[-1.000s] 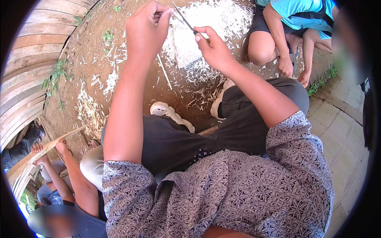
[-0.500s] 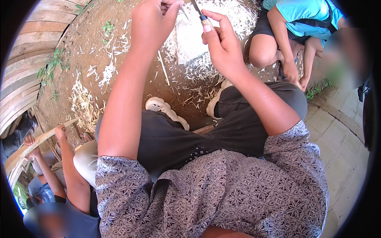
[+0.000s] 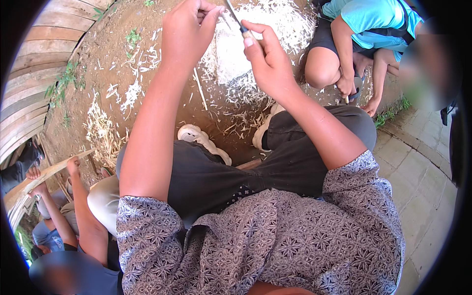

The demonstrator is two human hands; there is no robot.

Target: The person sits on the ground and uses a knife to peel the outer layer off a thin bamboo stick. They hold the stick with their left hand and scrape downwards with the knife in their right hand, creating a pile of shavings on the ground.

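Note:
My left hand (image 3: pixel 192 22) is closed in a pinch at the top of the view, on a thin pale sliver (image 3: pixel 225 19) that looks like bamboo or wood. To its right, my right hand (image 3: pixel 271 61) grips a knife (image 3: pixel 248 35) by its light handle, with a dark collar below the blade. The thumb lies along the handle and the index finger curls over near the collar. The blade points up and left, its upper part close to the sliver; whether they touch I cannot tell. Beneath both hands lies a whitish flat piece (image 3: pixel 231 59) among shavings.
Pale shavings (image 3: pixel 290 22) are heaped on the brown soil. A thin stick (image 3: pixel 200 88) lies near my shoes. At right a person in a turquoise shirt (image 3: pixel 366 17) squats beside paving (image 3: pixel 413 162). At lower left, another person's hands hold a long split plank (image 3: pixel 46 173). A slatted wooden wall (image 3: pixel 44 54) curves behind.
My right hand and the knife have shifted left and slightly down, bringing the blade nearer my left hand. The squatting person's hands have moved apart.

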